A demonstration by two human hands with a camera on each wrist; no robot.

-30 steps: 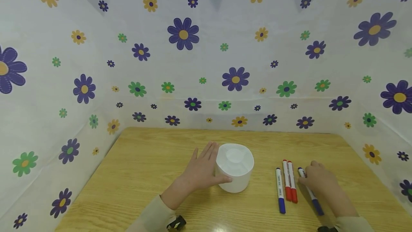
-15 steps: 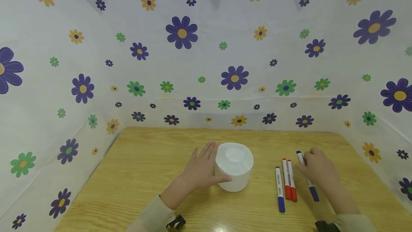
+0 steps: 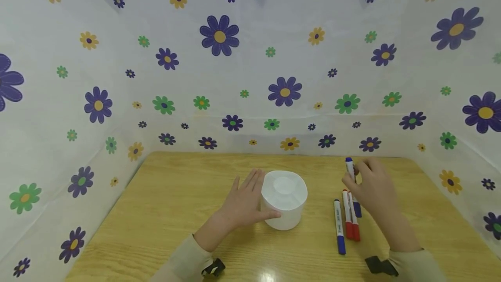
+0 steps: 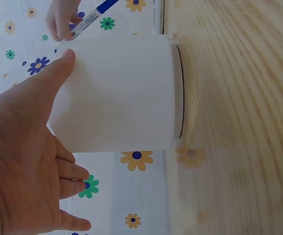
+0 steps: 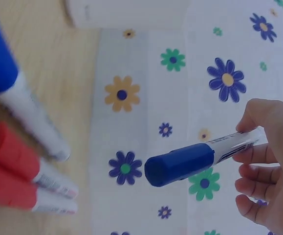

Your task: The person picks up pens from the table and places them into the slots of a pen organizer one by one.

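Observation:
My left hand (image 3: 242,206) rests against the left side of a white round container (image 3: 284,216), its thumb along the front wall and the other fingers extended toward the back. The container stands upright on the table, and a small round ring shows inside its top. With thumb and fingertips my right hand (image 3: 375,188) pinches a blue-capped marker (image 5: 180,164) by its white barrel. In the right wrist view its blue cap points away from the hand, raised off the tabletop. Two red-capped markers (image 3: 348,216) lie side by side below it, left of the hand.
Another blue-capped marker (image 3: 339,229) lies on the wooden table (image 3: 176,195), between the container and the red markers. A white sheet (image 3: 250,64) printed with flowers walls in the back and both sides of the table.
My right hand has lifted the blue-capped marker off the table and carried it up and left, over beside the red ones. The left hand stays at the container.

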